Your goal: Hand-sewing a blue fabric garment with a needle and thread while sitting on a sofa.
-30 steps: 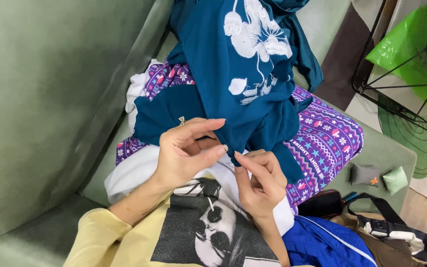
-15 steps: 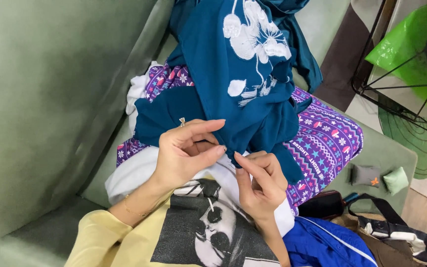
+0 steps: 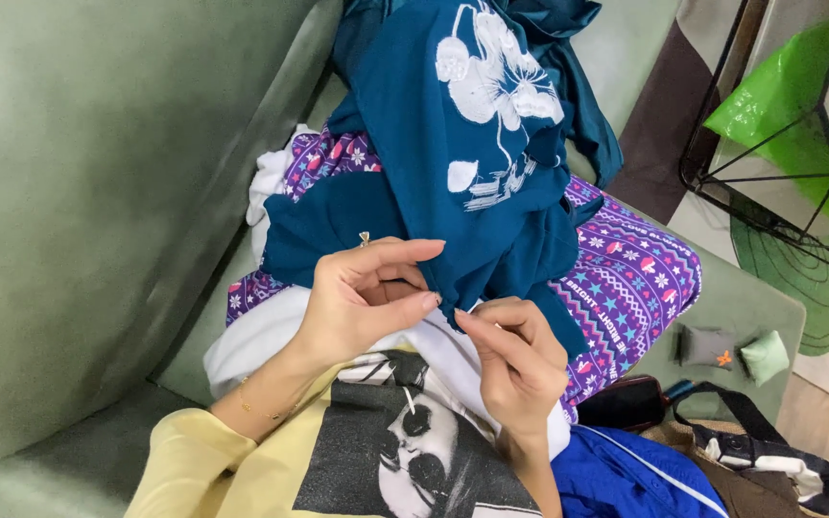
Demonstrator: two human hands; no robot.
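A teal garment (image 3: 462,182) with a white embroidered flower lies over my lap on purple patterned cloth (image 3: 635,278). My left hand (image 3: 362,297), with a ring on one finger, pinches the teal garment's lower edge between thumb and fingers. Right beside it, my right hand (image 3: 515,360) has thumb and forefinger closed on something thin and white at that edge; it looks like a white thread (image 3: 407,399), and a strand hangs over my printed shirt. Whether there is a needle is too small to tell.
I sit on a green sofa (image 3: 79,192), its backrest to my left. White cloth (image 3: 261,336) lies under the pile. A dark bag with straps (image 3: 741,451) and blue fabric (image 3: 626,480) sit at lower right. Small pouches (image 3: 731,350) rest on the seat. A black wire frame (image 3: 769,192) stands at the right.
Both hands stay at the teal garment's edge. The fingertips of my right hand have drawn slightly closer to my left thumb; little else differs.
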